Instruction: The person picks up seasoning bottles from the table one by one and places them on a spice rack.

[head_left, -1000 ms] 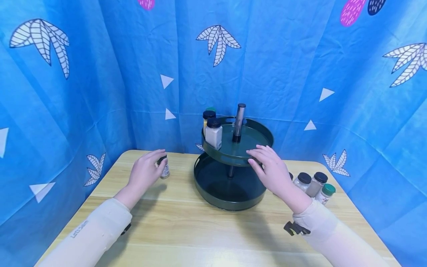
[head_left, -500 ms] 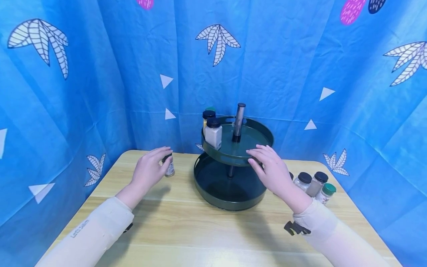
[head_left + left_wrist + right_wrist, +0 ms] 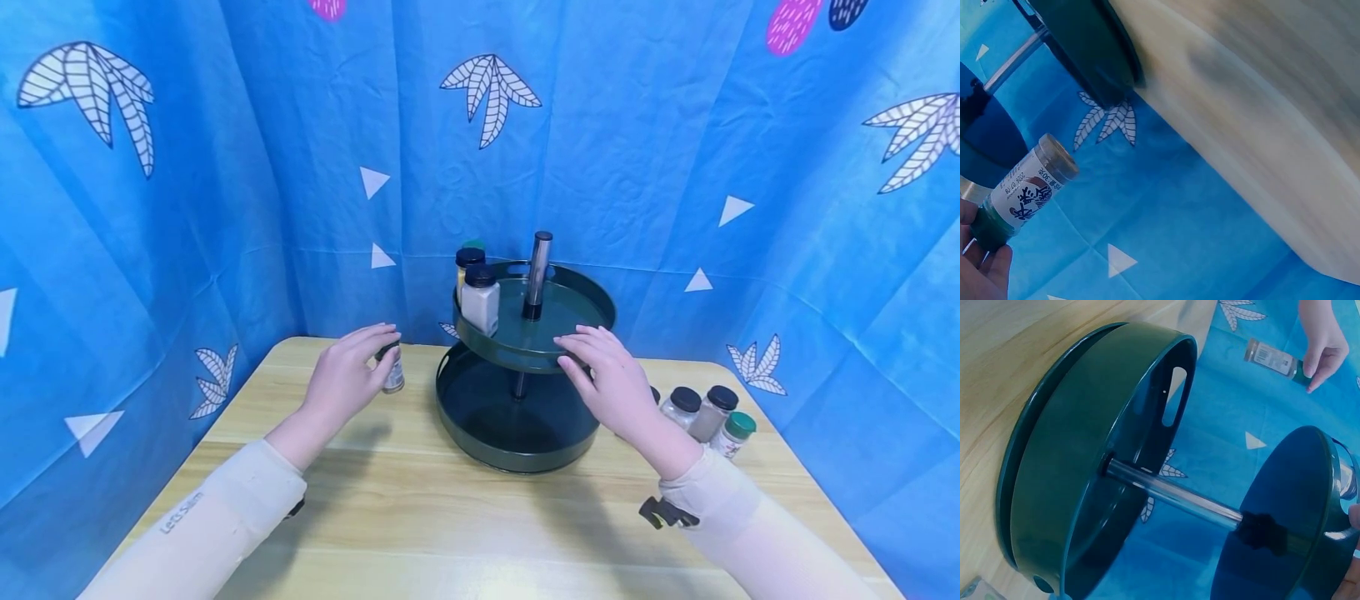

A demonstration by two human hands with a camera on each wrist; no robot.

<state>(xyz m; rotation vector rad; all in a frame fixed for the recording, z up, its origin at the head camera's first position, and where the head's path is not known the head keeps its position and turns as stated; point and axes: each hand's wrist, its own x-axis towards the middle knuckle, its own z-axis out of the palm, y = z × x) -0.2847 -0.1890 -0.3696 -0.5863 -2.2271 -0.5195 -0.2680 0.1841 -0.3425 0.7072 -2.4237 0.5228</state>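
Observation:
In the head view, my left hand (image 3: 341,375) pinches a small spice jar (image 3: 393,380) by its cap, left of a dark green two-tier round rack. The left wrist view shows the jar (image 3: 1022,194) is clear with a green cap, a printed label and brown contents. It hangs in the air, cap toward my fingers. My right hand (image 3: 615,379) grips the near right rim of the rack's upper tray (image 3: 517,360); its fingertips (image 3: 1349,590) show on that tray's edge in the right wrist view. A white-filled jar (image 3: 480,310) and a yellowish jar (image 3: 461,277), both black-lidded, stand on the upper tray's left side.
Another green cap (image 3: 474,244) shows behind those jars. Below lies the rack's lower tray (image 3: 517,460), around a metal post (image 3: 537,271). Several jars, including a green-capped jar (image 3: 731,435), stand on the wooden table (image 3: 420,525) at right. A blue curtain (image 3: 337,167) surrounds the table.
My left hand has moved right and slightly upward, bringing the spice jar closer to the rack. The right hand and the rack look unchanged.

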